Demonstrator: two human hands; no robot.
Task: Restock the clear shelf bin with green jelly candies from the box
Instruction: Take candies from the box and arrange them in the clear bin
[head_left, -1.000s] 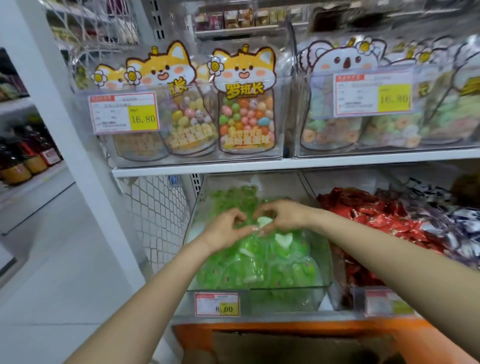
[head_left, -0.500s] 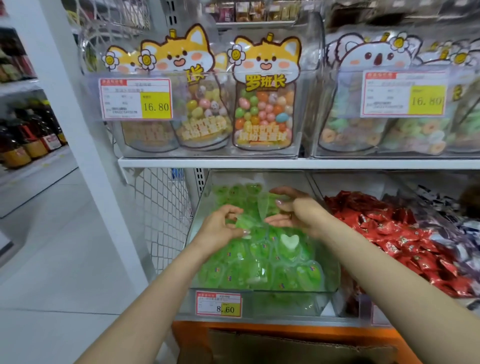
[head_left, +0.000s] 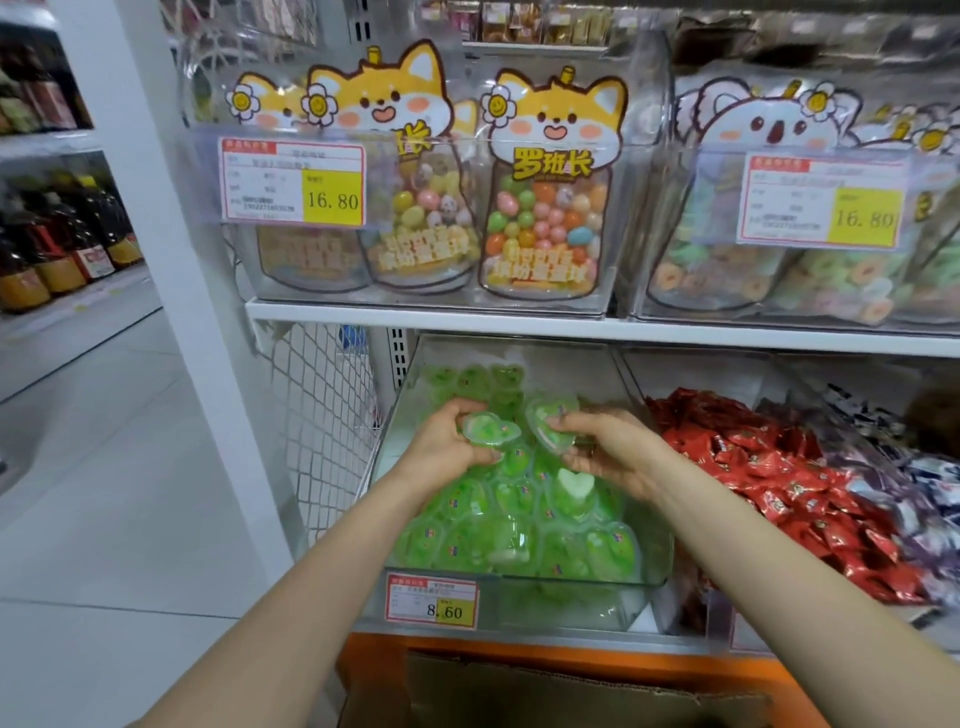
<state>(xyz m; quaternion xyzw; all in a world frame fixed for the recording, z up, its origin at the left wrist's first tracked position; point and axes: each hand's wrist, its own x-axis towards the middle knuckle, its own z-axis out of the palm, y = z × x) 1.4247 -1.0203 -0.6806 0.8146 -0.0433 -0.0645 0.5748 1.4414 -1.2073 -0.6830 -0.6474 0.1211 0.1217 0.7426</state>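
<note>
Both hands are in the mouth of the clear bin (head_left: 652, 579), above the jelly pile (head_left: 519, 535). Left hand (head_left: 452, 441) grips one heart-shaped jelly cup (head_left: 491, 428), fingers curled round its edge. Right hand (head_left: 615, 454) pinches a second cup (head_left: 550, 422), tilted on edge. The two cups are just beside each other, nearly touching, over the middle of the bin.

Key relation: the target is straight below the hands, no reach needed. The bin's long axis runs away from me. The front wall with the price tag (head_left: 431, 603) is near, and the back end is under the upper shelf (head_left: 519, 316). The pile looks heaped at front and centre. The back right corner looks thinner, with bare clear wall showing there. Can't tell the real depth through the plastic.

My read: right hand is nearer that thin corner, so the second cup goes back and right. The jelly cup in the left can drop about where it is. Stay low, the upper shelf is close overhead.

Risk: the front is stacked near the rim, so anything let go forward may slide over. The red candy (head_left: 779, 488) is in the next bin to the right, so don't overshoot.

The box (head_left: 571, 691) is below the shelf edge, close to my body, well apart from both hands. Its contents aren't visible.
</note>
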